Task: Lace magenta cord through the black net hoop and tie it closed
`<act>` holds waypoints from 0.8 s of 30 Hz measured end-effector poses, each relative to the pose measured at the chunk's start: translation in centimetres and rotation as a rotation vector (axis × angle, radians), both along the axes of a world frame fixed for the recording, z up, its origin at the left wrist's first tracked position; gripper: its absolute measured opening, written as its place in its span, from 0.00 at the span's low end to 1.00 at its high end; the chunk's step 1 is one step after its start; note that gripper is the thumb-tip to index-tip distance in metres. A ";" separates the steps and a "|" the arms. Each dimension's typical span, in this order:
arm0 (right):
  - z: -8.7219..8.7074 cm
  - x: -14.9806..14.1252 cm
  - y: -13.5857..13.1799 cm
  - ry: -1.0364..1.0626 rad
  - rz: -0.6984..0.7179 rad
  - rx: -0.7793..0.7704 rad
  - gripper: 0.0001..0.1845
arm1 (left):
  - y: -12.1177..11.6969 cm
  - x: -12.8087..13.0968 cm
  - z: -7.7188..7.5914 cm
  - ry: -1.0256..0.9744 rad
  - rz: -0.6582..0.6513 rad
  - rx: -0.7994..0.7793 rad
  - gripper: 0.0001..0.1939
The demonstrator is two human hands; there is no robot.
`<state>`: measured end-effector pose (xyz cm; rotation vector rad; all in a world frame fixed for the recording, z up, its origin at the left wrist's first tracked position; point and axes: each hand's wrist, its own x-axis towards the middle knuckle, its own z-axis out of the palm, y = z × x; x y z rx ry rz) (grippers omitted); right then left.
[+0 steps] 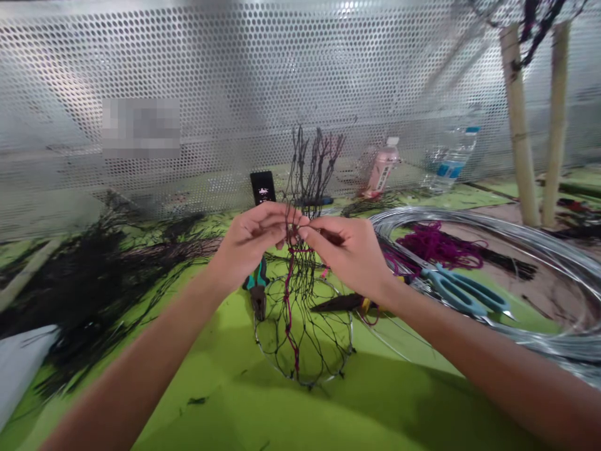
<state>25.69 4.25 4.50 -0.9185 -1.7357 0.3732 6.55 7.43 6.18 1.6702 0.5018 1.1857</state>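
Black knotted netting point(307, 322) hangs from my hands down to a wire ring point(350, 341) at the green tabletop. A purple cord point(288, 300) runs through its meshes. My left hand point(256, 238) is closed, its fingertips pinching the gathered netting. Close beside it, my right hand point(350, 247) pinches the same gathered part, thumb against forefinger. Loose black mesh stands up above both hands. Teal-handled pliers point(258, 291) lie behind the ring on the left. Dark long-nose pliers point(340, 303) with yellow on the handles lie under my right wrist. The fingertips partly hide the pinched strands.
Blue-handled scissors point(462, 291) and a purple cord bundle point(439, 245) lie at the wire coil point(554, 241) on the right. A black netting heap point(98, 282) spreads left. A phone point(262, 187), a pink bottle point(382, 168) and a clear bottle point(453, 160) stand by a perforated metal panel point(225, 81).
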 end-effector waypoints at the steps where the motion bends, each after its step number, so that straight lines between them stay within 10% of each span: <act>1: -0.1 0.0 0.0 -0.020 -0.020 0.015 0.16 | 0.0 0.1 0.0 0.034 0.028 0.058 0.10; 13: -0.2 0.1 0.2 -0.120 -0.051 0.049 0.16 | -1.3 0.1 0.5 0.439 0.493 0.507 0.11; 24: 0.2 0.0 0.2 -0.038 0.016 -0.041 0.13 | -2.3 -0.4 2.5 0.514 0.558 0.442 0.07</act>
